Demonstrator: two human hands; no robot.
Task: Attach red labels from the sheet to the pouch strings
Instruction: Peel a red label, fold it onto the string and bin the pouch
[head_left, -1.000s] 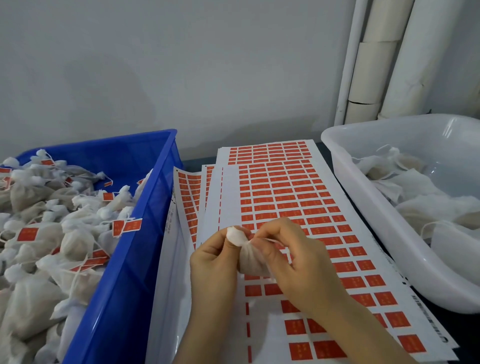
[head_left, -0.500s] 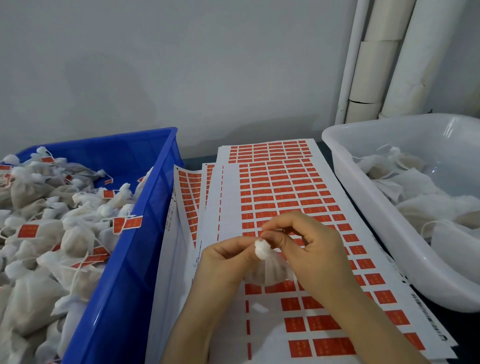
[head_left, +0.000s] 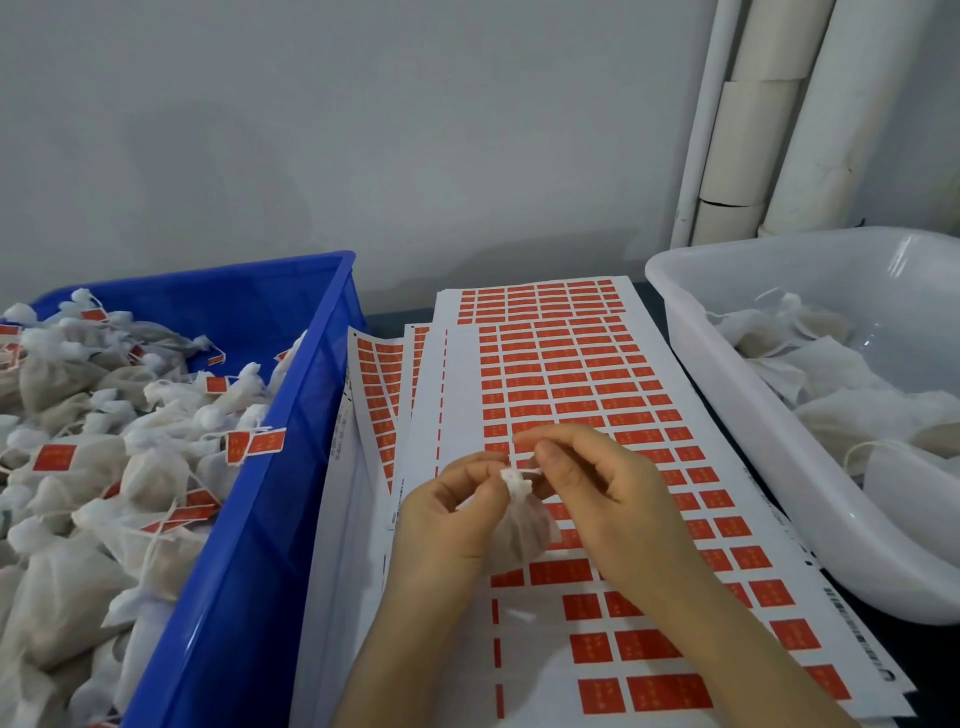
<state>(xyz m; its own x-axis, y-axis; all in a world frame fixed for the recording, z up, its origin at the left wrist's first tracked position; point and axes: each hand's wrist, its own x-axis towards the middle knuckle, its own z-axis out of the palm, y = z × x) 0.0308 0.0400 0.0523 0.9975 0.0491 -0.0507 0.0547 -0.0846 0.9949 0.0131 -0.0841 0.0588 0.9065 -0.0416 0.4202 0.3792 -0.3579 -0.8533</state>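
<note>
You hold one pouch (head_left: 521, 530) just over the label sheet (head_left: 571, 374). Your left hand (head_left: 452, 514) pinches its gathered neck, and your right hand (head_left: 597, 493), close against it, pinches the string (head_left: 531, 471) at the top. No label seems to be on it yet. Next your right hand likely has to free itself and peel a red label (head_left: 644, 644) from the rows beneath it; nothing blocks that. The blue bin (head_left: 260, 519) of labelled pouches stands left of your left hand, and the white tub (head_left: 753, 426) of bare ones stands right of your right hand.

Dim, even light; glare on white tub (head_left: 904, 270); soft focus; edges bowed by wide-angle lens.
</note>
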